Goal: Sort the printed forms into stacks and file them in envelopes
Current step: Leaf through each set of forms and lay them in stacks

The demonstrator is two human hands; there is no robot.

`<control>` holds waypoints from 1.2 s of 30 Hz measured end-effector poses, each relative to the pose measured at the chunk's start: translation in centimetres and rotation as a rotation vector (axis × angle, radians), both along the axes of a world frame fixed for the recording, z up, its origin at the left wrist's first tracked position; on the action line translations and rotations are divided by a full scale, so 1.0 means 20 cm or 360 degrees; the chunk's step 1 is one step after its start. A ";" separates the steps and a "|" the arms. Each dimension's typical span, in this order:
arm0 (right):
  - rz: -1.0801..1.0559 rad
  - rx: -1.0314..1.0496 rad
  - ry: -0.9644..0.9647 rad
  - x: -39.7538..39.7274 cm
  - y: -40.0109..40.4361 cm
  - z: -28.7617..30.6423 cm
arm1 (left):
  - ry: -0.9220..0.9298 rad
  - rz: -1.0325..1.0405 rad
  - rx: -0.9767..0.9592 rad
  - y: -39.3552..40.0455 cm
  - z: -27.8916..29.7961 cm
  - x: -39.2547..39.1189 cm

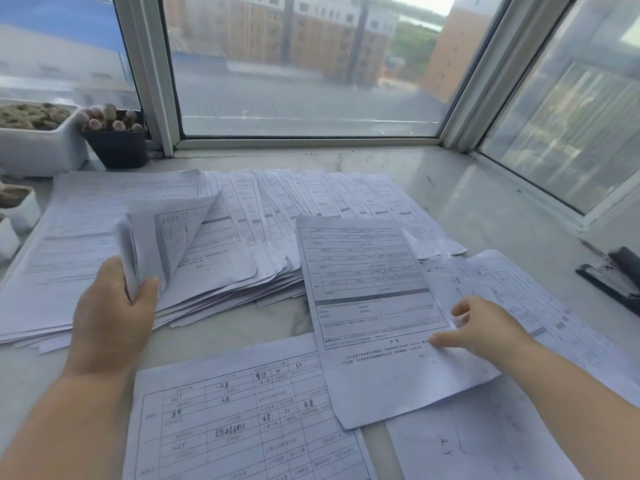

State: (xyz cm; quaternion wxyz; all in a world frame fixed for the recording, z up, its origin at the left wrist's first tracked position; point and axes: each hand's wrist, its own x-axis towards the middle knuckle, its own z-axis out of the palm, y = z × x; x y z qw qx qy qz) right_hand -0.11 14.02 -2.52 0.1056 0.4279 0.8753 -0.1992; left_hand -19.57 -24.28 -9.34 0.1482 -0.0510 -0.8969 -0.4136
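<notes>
Sitting at ten o'clock, potted cacti point(112, 133) edge a pale marble bench point(467, 202) under windows. Left hand point(110, 317) pinches curled sheets point(162, 237) off the fanned forms point(277, 209); right hand point(485, 327) pinches one form point(374, 306) at four o'clock. Stapler point(616, 275) at three.

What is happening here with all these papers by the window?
A person is sorting printed forms on a marble windowsill. The left hand grips the curled-up corner of sheets on the fanned pile. The right hand pinches the edge of a single form lying across other sheets. A black stapler sits on the right. No envelope is visible.
</notes>
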 end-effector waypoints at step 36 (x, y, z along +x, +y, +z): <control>0.0424 -0.0764 0.0567 -1.17 -0.84 -0.02 | 0.0606 0.0481 0.0364 0.01 0.10 0.01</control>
